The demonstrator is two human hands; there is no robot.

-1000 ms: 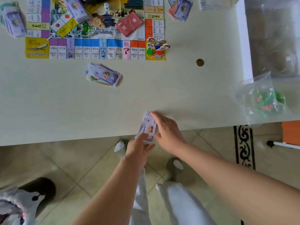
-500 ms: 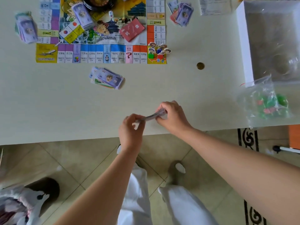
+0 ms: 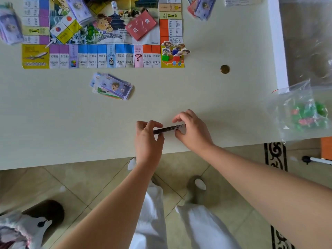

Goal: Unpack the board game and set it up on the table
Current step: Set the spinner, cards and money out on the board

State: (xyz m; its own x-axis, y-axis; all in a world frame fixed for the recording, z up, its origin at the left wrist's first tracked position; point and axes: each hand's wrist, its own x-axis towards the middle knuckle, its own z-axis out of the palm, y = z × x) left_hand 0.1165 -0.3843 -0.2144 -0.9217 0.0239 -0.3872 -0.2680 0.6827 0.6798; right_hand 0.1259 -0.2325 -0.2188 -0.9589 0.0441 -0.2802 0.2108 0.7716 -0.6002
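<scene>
A stack of play-money notes point(image 3: 168, 129) stands on its edge on the white table point(image 3: 53, 123), near the front edge. My left hand point(image 3: 148, 139) pinches its left end and my right hand point(image 3: 191, 130) grips its right end. The colourful game board point(image 3: 107, 56) lies flat at the back left, with a red card deck point(image 3: 141, 26) on it and several pawns point(image 3: 175, 52) on its near right corner. Another fanned pile of notes point(image 3: 113, 86) lies in front of the board.
More note piles lie at the far left point(image 3: 9, 27), on the board point(image 3: 79, 9) and at the back point(image 3: 202, 6). A coin-like disc point(image 3: 225, 69) sits right of the board. The white box point(image 3: 277, 42) and a clear bag of green and red pieces point(image 3: 305, 114) are at the right.
The stack lay flat under my hands at the table edge; both hands have turned it up on its edge and hold it by its two ends, slightly farther onto the table.
</scene>
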